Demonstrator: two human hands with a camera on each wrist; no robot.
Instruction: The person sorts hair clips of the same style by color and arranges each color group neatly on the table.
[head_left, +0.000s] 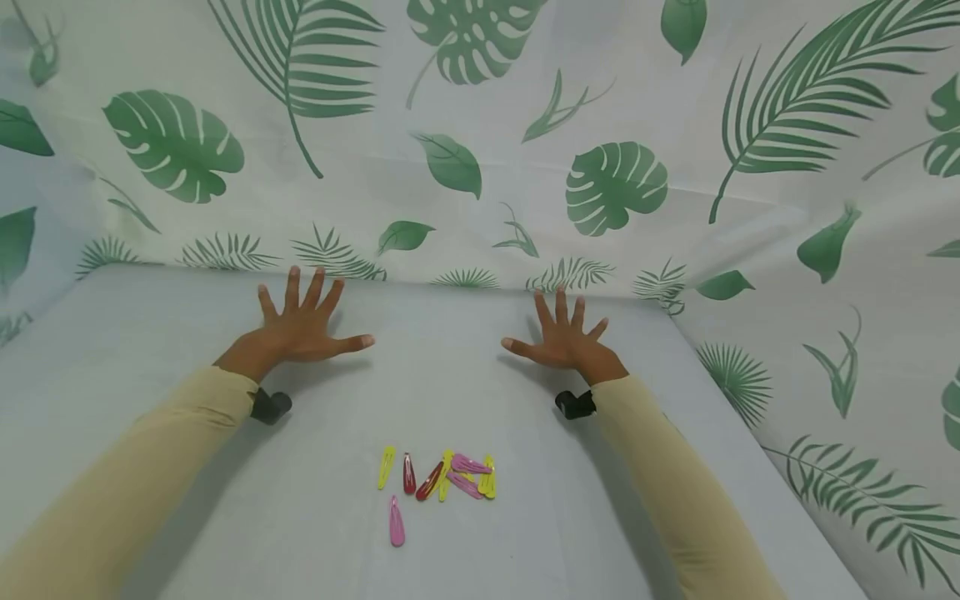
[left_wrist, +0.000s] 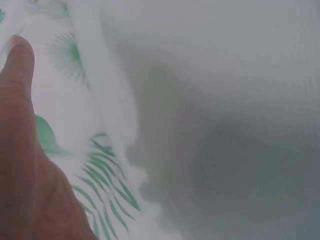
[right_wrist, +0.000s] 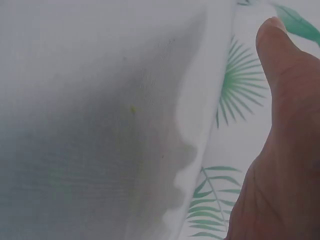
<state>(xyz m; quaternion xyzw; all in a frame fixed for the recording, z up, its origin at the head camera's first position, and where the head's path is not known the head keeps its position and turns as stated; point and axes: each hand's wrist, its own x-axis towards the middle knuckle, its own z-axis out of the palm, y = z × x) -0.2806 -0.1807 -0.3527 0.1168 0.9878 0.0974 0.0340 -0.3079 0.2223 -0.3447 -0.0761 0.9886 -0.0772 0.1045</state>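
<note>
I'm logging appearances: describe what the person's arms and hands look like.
The left hand and right hand are ungloved, no rings visible. The left sleeve and right sleeve are plain pale beige, reaching the wrists, where a small black device shows on each arm.

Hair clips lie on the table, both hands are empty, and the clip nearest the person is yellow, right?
Not quite: in the head view, the nearest clip is pink. The hair clips do lie on the table, and left hand and right hand are empty.

L hand (head_left: 296, 329) & R hand (head_left: 566, 342) splayed over far tbl (head_left: 435, 375); hair clips (head_left: 430, 482) near, btwn sleeves (head_left: 663, 475); leafy cloth (head_left: 525, 192) beyond.
</note>
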